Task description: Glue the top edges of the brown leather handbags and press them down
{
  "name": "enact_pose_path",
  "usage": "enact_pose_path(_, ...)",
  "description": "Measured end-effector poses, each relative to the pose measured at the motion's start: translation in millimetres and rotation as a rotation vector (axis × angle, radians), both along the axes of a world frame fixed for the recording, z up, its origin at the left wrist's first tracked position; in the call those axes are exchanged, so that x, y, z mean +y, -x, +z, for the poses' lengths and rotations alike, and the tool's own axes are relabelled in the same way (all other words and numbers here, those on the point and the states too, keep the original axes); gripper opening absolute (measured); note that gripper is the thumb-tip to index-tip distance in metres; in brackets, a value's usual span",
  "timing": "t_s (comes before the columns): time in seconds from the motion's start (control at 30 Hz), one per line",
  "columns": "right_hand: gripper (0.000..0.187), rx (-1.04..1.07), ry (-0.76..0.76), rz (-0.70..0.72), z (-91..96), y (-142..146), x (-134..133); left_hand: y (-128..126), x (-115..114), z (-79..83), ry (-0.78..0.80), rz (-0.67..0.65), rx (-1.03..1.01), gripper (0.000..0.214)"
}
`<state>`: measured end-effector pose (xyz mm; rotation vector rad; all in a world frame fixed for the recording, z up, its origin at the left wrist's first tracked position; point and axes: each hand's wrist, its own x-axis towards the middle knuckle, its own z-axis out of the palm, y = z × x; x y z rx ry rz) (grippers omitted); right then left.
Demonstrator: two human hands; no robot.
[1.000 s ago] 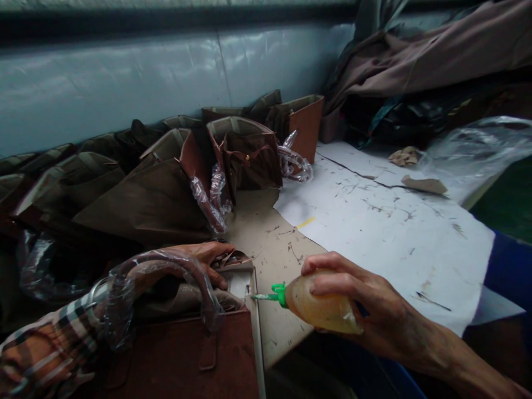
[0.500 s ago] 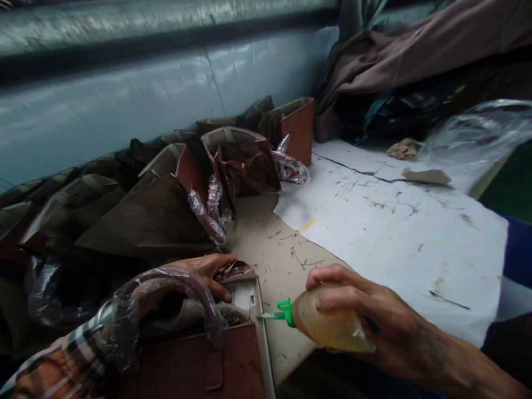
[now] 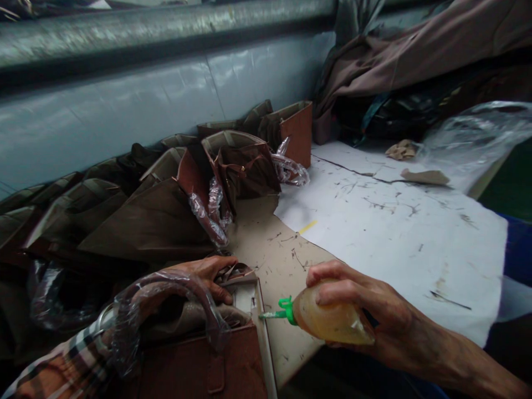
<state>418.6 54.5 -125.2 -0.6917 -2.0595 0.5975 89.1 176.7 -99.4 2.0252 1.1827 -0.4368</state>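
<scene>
The right hand [image 3: 366,305] is shut tight around a squeeze bottle [image 3: 330,318] of yellow stuff with a green tip [image 3: 286,310]. The tip is just beside the pale top edge of a brown bag [image 3: 199,360] at the near edge of the tan surface [image 3: 282,260]. The left hand [image 3: 203,274] holds that edge, with its fingers curled in. The bottle has stayed about where it was. More brown bags [image 3: 145,221] lean on the wall [image 3: 103,111].
</scene>
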Motion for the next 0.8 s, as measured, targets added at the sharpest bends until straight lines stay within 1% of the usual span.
enact_pose_path(0.07,0.030,-0.012,0.030,0.023,2.8,0,-4,1,0,1.4,0.011,0.036,0.016,0.094)
enact_pose_path(0.1,0.030,-0.011,0.036,0.024,3.7,0,-5,1,0,2.8,0.014,0.043,0.020,0.091)
enact_pose_path(0.17,0.030,0.009,0.022,0.012,3.9,0,-3,1,0,5.5,0.006,-0.002,0.010,0.083)
enact_pose_path(0.27,0.029,0.039,0.005,0.012,0.2,1,0,3,2,6.5,0.000,-0.060,-0.024,0.077)
enact_pose_path(0.4,0.029,0.023,0.041,0.065,-4.5,0,-5,4,3,3.7,0.007,-0.031,-0.007,0.081)
enact_pose_path(0.5,0.028,0.000,0.048,0.099,-3.9,-1,-12,3,3,2.8,0.020,-0.043,0.019,0.075)
enact_pose_path(0.63,0.026,-0.004,0.078,0.150,-0.8,-2,-17,3,3,3.4,0.006,-0.035,-0.049,0.072)
enact_pose_path(0.7,0.026,0.002,0.091,0.150,0.1,-1,-17,3,2,3.7,0.041,-0.037,-0.078,0.067)
enact_pose_path(0.8,0.028,0.015,0.077,0.105,0.6,-1,-14,2,2,3.8,0.074,-0.046,-0.071,0.062)
